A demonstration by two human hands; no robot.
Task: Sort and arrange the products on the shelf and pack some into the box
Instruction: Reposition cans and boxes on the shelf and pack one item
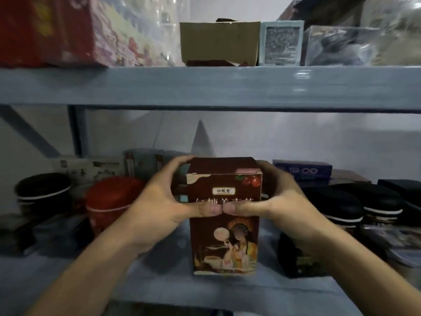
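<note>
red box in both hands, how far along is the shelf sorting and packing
Done: hard to say; black cases sit in a row at right. In hand: the left hand and right hand clasp the upright red box on the lower shelf, thumbs meeting on its front. Left: the red tin and other items look unsorted, and no packing is visible.

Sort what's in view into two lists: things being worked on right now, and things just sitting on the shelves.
In hand:
- dark red product box, upright on the lower shelf
- left hand and right hand, gripping its sides, thumbs on its front

Sitting by:
- red lidded bowl
- black bowls
- cardboard box on the upper shelf
- blue clock box
</note>
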